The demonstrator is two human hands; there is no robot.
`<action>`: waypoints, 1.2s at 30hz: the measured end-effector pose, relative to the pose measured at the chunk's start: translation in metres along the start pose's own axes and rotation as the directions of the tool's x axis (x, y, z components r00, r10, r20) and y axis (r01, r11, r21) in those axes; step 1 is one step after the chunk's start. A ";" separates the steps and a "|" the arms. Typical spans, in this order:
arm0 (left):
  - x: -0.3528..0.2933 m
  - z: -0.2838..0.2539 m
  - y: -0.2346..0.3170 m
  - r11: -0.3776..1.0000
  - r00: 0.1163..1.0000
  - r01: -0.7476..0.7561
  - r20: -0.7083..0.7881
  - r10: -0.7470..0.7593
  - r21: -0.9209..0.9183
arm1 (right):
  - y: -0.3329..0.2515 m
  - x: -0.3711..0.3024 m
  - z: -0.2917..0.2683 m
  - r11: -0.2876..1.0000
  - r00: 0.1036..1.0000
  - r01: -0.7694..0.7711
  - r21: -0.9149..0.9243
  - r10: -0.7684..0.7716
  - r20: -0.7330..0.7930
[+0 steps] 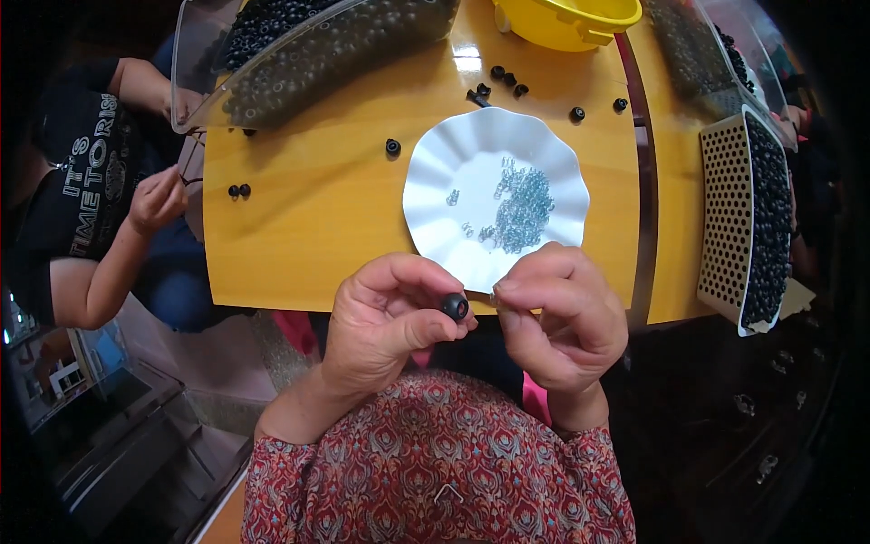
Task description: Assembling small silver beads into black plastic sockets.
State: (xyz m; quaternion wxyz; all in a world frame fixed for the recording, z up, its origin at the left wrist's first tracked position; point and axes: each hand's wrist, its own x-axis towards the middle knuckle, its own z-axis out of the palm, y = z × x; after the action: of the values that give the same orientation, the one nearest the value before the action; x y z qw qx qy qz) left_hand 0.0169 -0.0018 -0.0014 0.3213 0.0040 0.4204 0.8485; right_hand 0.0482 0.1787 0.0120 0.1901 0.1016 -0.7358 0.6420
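Note:
My left hand holds a small black round part between thumb and fingertips, its reddish-centred hole facing right. Close beside it, my right hand is pinched on a tiny clear piece, which barely shows at the fingertips; its exact shape is hard to make out. Just beyond both hands lies a white plate with a wavy rim. On it is a spread of small clear, bluish ring-like pieces, heaped toward the right, with a few apart on the left.
Loose black parts dot the yellow table. Clear bins of black parts and a yellow basin stand at the far side. A perforated basket of black parts is at right. Another person's hand is at left.

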 end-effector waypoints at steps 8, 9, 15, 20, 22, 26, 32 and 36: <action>-0.002 0.000 -0.004 0.999 0.999 0.000 -0.044 -0.001 -0.036 | -0.003 0.000 0.002 0.997 0.998 0.038 -0.067 -0.035 0.054; -0.002 -0.001 -0.004 0.999 0.999 0.000 -0.046 -0.001 -0.037 | -0.003 0.000 0.002 0.997 0.998 0.037 -0.066 -0.034 0.055; -0.002 -0.002 -0.008 0.993 0.994 -0.108 -0.011 0.108 0.049 | 0.000 -0.001 0.007 0.994 0.996 0.069 -0.079 -0.064 0.062; 0.000 0.000 -0.006 0.954 0.976 -0.217 0.016 0.219 0.205 | 0.006 -0.005 0.009 0.999 0.998 0.035 -0.033 -0.033 0.057; 0.000 0.002 -0.001 0.921 0.969 -0.243 0.040 0.243 0.305 | 0.008 -0.008 0.008 1.000 0.998 -0.005 -0.019 0.006 0.063; -0.002 0.004 -0.001 0.816 0.946 -0.319 0.104 0.308 0.481 | 0.013 -0.014 0.011 0.999 0.999 -0.040 0.023 0.039 0.035; -0.001 0.004 -0.002 0.837 0.958 -0.274 0.063 0.278 0.474 | 0.017 -0.018 0.013 0.994 0.998 -0.053 0.093 0.056 -0.021; -0.001 0.003 -0.003 0.863 0.962 -0.262 0.049 0.268 0.432 | 0.017 -0.019 0.014 0.993 0.998 -0.057 0.107 0.061 -0.035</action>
State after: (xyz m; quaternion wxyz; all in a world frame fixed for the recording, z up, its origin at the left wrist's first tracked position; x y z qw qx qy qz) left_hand 0.0205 0.0011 -0.0017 0.1901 0.1277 0.5963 0.7694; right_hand 0.0561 0.1655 -0.0130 0.1796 0.0774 -0.6995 0.6873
